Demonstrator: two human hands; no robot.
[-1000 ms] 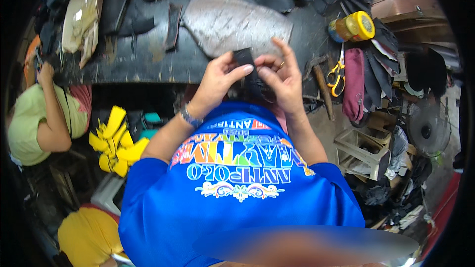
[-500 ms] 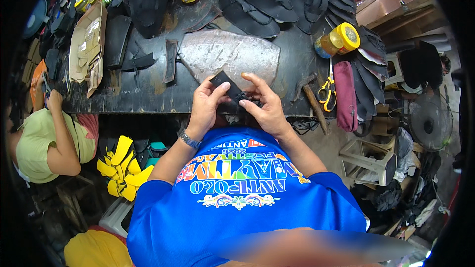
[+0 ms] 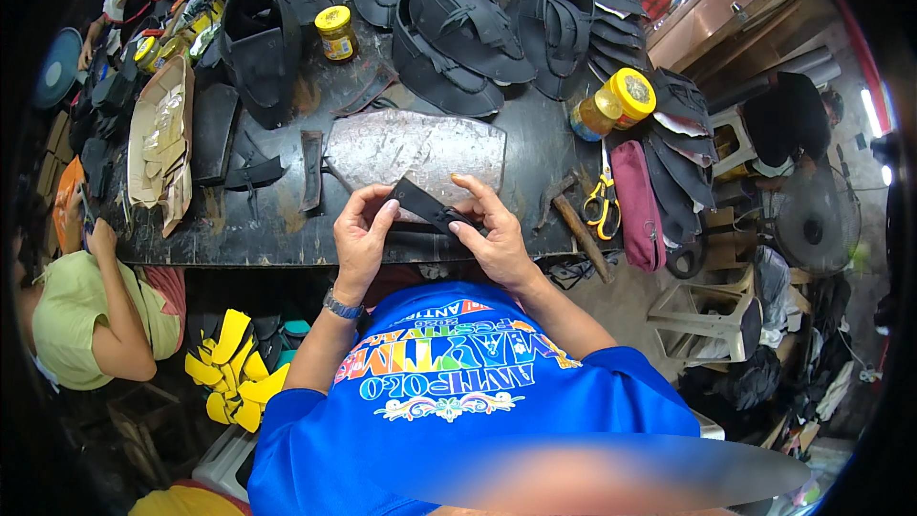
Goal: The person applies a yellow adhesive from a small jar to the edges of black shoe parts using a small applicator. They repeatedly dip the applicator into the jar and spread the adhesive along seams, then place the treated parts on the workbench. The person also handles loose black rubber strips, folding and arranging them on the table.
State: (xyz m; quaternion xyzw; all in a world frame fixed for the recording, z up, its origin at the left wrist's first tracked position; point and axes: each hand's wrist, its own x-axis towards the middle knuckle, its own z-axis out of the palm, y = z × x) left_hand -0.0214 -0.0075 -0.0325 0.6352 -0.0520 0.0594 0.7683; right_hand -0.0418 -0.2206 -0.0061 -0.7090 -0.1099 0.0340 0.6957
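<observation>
Between both hands, above the table's front edge, is a black leather-like strap (image 3: 418, 202) with a knotted or tied bit at its right end. My left hand (image 3: 360, 239) is closed on the strap's left end, thumb on top. My right hand (image 3: 497, 241) pinches the knotted end between thumb and fingers, its index finger raised. Just beyond them lies a worn, silvery flat slab (image 3: 420, 148). A similar black strap piece with thin laces (image 3: 254, 172) rests farther left, beside a narrow black strip (image 3: 311, 170).
A hammer (image 3: 579, 231), yellow-handled scissors (image 3: 603, 203) and a maroon pouch (image 3: 636, 205) lie to the right. Yellow-lidded jars (image 3: 335, 34) and black shoe uppers (image 3: 463, 29) stand behind. A cardboard tray (image 3: 160, 148) sits left. At far left another person (image 3: 100, 301) works with scissors.
The view has shifted, so the table and its things sit lower and more to the left. Both hands keep hold of the strap, which now shows more of its flat face.
</observation>
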